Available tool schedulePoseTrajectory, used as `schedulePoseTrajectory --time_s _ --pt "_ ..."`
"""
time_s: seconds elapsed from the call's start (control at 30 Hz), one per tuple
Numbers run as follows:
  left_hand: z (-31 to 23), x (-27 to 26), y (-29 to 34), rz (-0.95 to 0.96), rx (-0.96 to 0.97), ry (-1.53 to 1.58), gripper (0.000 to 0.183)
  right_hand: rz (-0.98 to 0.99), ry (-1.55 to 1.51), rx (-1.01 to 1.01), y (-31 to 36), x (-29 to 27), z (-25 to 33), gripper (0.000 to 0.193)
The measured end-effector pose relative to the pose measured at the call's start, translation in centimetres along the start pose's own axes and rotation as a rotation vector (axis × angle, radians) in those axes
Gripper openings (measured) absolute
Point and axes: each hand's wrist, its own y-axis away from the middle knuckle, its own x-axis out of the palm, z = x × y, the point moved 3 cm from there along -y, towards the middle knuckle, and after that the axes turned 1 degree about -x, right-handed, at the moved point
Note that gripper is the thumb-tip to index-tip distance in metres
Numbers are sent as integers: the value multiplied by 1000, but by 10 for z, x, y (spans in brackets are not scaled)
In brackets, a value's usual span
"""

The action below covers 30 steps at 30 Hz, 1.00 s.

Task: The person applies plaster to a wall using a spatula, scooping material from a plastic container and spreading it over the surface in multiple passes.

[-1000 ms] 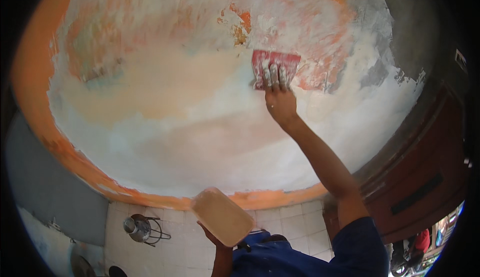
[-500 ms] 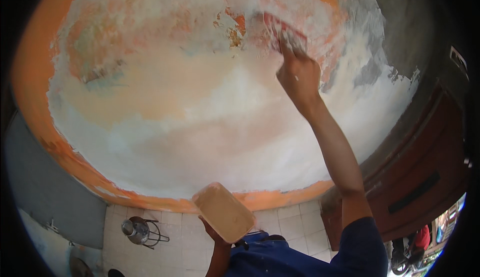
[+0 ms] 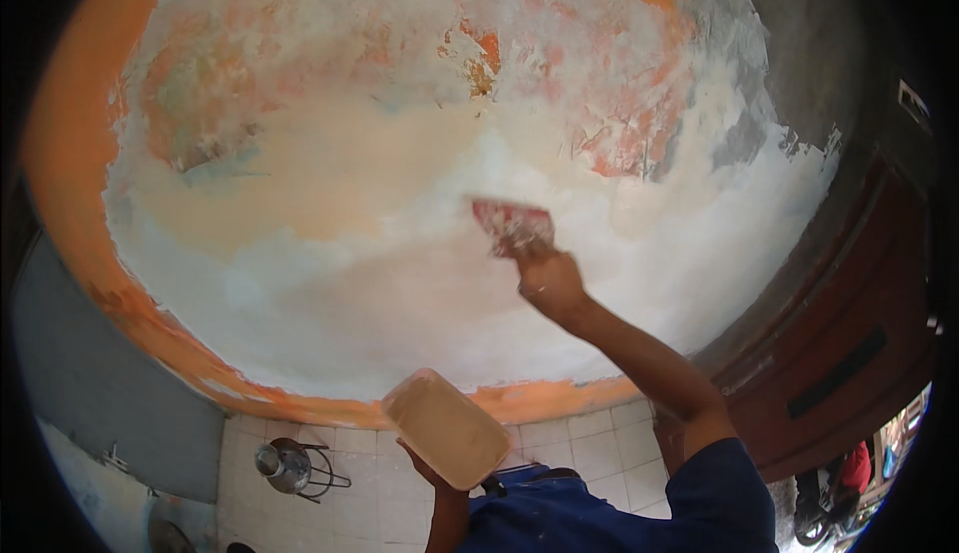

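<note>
My right hand (image 3: 552,283) is closed around a red putty knife (image 3: 511,221), its wide blade smeared with white. The knife is over the middle of a wall (image 3: 350,193) coated with patchy white and cream filler; whether the blade touches it I cannot tell. Low in front of me, my left hand (image 3: 428,468) grips a shallow tan rectangular tub (image 3: 447,431) from its left side and underneath. Most of those fingers are hidden by the tub.
Orange paint (image 3: 75,153) borders the filler. On the tiled floor (image 3: 370,483) at lower left stands a small round stool (image 3: 320,468) with a dark metal pot-like thing (image 3: 283,465). A dark red wooden door (image 3: 829,353) is at right, with an opening to outside beyond it.
My right hand has swept the putty knife down and to the left, from the patchy upper right of the wall to its smoother middle. The left hand with the tub stays nearly in place.
</note>
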Motion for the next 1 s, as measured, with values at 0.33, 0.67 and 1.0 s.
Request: schedulePoseTrajectory --time_s 0.33,0.67,1.0 --pt "3 -4 -2 48 -44 -106 81 -244 377 90 -30 18 -108 59" --pt "9 -8 -2 143 59 -421 79 -30 -46 158 50 29 -32 60" --pt "13 -1 3 43 -30 -110 74 -289 357 166 -45 6 -79 56"
